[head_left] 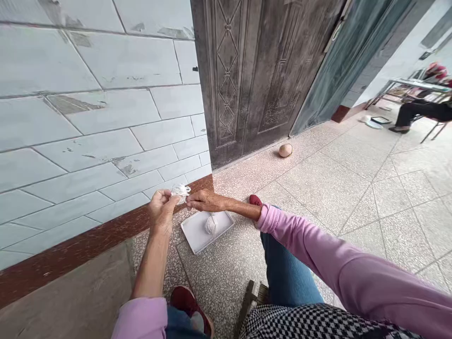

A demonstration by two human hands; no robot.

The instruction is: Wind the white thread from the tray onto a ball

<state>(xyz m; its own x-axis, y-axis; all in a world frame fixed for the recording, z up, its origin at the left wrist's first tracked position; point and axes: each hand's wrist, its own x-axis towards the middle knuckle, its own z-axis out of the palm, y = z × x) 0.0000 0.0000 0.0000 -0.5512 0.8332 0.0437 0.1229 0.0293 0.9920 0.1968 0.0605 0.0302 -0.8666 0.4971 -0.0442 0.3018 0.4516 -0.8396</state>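
A small bundle of white yarn (181,191) is held up in front of me, above the near side of a shallow tray. My left hand (163,207) pinches the bundle from the left between thumb and fingers. From the right, my right hand (205,201) reaches in with its fingers closed at the bundle's right edge, seemingly on its strands; the fingertips are partly hidden. Below, the white tray (193,240) lies on the floor, and another white yarn bundle (211,226), tied near its top, rests in it.
A tiled wall (106,117) rises close on the left, beside a dark carved door (247,75). A round beige object (285,150) sits on the floor by the door. My red shoes (183,301) flank the tray's near area. A seated person (420,113) is at a table far right.
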